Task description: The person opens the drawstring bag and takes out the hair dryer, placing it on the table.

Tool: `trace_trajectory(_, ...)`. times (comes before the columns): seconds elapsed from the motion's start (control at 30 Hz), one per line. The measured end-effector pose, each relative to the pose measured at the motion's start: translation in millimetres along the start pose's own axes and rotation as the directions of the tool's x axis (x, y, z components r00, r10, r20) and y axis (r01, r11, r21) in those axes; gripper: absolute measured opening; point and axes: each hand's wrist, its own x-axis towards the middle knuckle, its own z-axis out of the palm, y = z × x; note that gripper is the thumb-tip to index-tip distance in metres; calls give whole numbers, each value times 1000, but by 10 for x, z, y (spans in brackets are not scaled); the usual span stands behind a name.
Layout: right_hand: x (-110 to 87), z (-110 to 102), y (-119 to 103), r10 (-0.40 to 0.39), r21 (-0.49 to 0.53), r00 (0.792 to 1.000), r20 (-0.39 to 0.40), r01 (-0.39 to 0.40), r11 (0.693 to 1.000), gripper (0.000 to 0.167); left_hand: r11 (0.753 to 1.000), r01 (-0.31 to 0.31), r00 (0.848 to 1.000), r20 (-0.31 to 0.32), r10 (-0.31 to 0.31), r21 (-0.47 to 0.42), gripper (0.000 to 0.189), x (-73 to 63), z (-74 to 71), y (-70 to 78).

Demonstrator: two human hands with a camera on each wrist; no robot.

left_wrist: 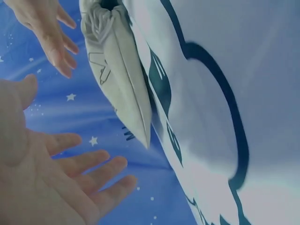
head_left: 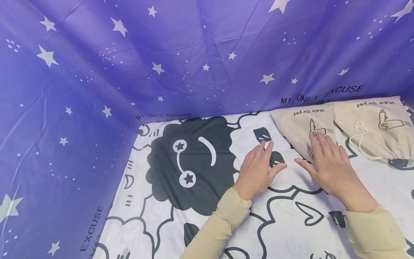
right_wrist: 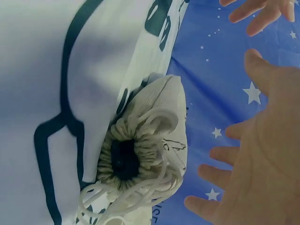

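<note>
My left hand (head_left: pixel 255 167) is spread over the printed sheet, thumb pointing right, holding nothing. To its right my right hand (head_left: pixel 334 172), also with spread fingers and nothing in it, overlaps a beige drawstring bag (head_left: pixel 289 120) marked "Hair Dryer" and hides the bag's gathered end. In the right wrist view, that hand (right_wrist: pixel 255 159) is apart from the bag (right_wrist: pixel 176 105), whose cinched mouth shows something dark (right_wrist: pixel 124 159) inside and loose white cords. The left wrist view shows my left palm (left_wrist: pixel 51 178) below the bag's level, with a gap between them.
A second beige "Hair Dryer" bag (head_left: pixel 359 115) lies to the right of the first, its cord loose and a dark item (head_left: pixel 401 163) at its mouth. The white sheet (head_left: pixel 284 219) bears a black sheep face (head_left: pixel 194 162). Purple star-printed fabric (head_left: pixel 194 86) hangs behind and at left.
</note>
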Motion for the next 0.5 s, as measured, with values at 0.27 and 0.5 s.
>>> trace_trajectory(0.27,-4,-39,113,-3,-9,1000,-6,3,1000,84,999,0,1000,12,0,-34,71,101,65,107)
trace_trajectory(0.5,-16,-57,254,17,4,1000,-14,-17,1000,85,998,18,998,58,-14,-63,70,178,142,152)
